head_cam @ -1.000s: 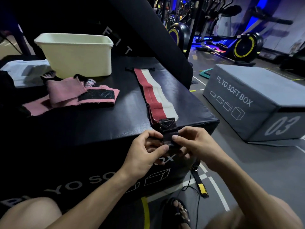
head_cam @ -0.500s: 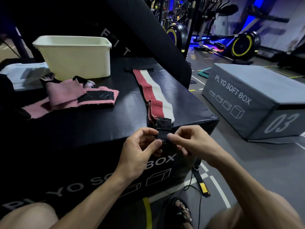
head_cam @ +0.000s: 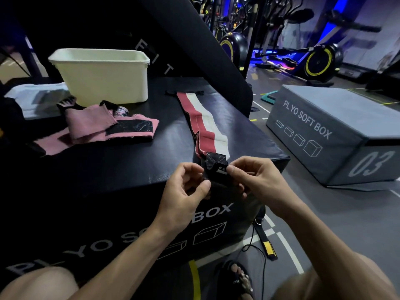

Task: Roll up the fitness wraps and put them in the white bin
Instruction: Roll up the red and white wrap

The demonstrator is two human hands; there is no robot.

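A long red, white and black striped wrap point(head_cam: 203, 124) lies stretched across the top of the black plyo box point(head_cam: 129, 169), running away from me. Its near end is black hook-and-loop fabric, folded over at the box's front edge. My left hand point(head_cam: 184, 191) and my right hand point(head_cam: 253, 178) both pinch this black end between thumb and fingers. A pink wrap point(head_cam: 91, 126) with a black strip lies loosely folded to the left. The white bin point(head_cam: 104, 76) stands upright behind it at the back of the box; its inside is hidden.
A grey plyo soft box point(head_cam: 333, 131) marked 03 sits on the floor to the right. A white towel point(head_cam: 34, 98) lies at the far left. A black strap with a yellow tag point(head_cam: 267, 245) and a cable lie on the floor by my sandalled foot point(head_cam: 236, 280). Exercise bikes stand behind.
Both hands have carried the wrap's black end a little up and away from me, folding it further over onto the striped part. The bin and pink wrap have not moved.
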